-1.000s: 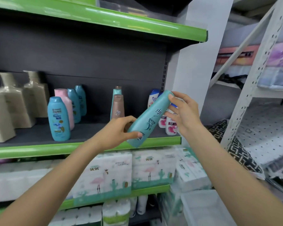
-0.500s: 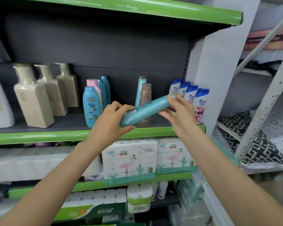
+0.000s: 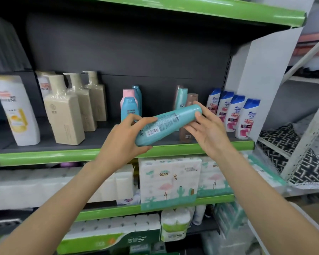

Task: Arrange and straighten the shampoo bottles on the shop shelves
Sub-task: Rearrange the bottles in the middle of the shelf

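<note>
Right now the teal bottle (image 3: 168, 125) is up in the air, lying almost flat in front of the middle shelf (image 3: 44, 156), between both hands. The left hand (image 3: 124, 142) has its fingers and thumb curled round the fat bottom end. The right hand (image 3: 208, 131) is at the thin cap end, with its fingers mostly straight and spread, just touching and propping the bottle from below.

What could go wrong? The bottle is smooth and round, and only one hand really grips it. It could roll or slip out and fall. Behind it stand a brown bottle (image 3: 189, 116) and another teal bottle (image 3: 181, 100), both tall and thin. If the held bottle goes back in too fast, I think it could bump them and tip them over. The white and blue bottles (image 3: 234, 115) stand close beside that spot too.

Half a second ago the label side was turned away. Now the back with the barcode (image 3: 152, 131) faces up, so the bottle has been rolled in the hands. It also sits a bit lower at the left end
</note>
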Demonstrator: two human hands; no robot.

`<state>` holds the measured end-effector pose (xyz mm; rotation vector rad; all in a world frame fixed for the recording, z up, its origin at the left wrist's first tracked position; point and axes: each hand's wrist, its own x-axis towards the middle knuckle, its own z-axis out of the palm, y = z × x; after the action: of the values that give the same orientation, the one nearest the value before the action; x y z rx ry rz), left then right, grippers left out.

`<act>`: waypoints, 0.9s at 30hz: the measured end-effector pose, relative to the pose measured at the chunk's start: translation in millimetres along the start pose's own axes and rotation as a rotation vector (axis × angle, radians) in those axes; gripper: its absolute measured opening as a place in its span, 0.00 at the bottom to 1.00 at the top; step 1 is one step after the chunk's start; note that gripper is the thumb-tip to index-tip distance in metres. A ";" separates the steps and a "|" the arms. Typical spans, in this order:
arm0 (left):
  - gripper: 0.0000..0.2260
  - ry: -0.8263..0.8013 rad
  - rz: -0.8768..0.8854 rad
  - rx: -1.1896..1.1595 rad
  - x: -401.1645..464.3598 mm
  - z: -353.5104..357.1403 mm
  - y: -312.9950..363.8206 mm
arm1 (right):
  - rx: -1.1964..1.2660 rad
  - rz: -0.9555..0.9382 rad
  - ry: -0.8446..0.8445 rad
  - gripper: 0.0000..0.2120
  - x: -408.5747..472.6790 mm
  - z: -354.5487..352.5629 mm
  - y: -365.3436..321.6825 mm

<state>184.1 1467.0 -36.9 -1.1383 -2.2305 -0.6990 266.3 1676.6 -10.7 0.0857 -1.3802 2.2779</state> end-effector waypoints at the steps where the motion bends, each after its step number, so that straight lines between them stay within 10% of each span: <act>1: 0.32 -0.005 0.000 -0.004 -0.8 -1.1 -4.0 | -0.002 -0.001 -0.003 0.19 -0.1 2.6 1.9; 16: 0.21 -0.290 -0.202 -0.654 7.2 -4.4 -29.5 | -0.238 -0.102 0.119 0.10 14.4 35.2 5.2; 27: 0.16 0.024 -0.137 -0.527 71.6 20.5 -2.8 | -0.495 -0.191 0.273 0.14 53.8 55.0 -10.4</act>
<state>141.3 1519.0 -5.0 -1.2046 -2.1782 -1.4091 212.8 1653.2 40.5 -0.2345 -1.6574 1.6690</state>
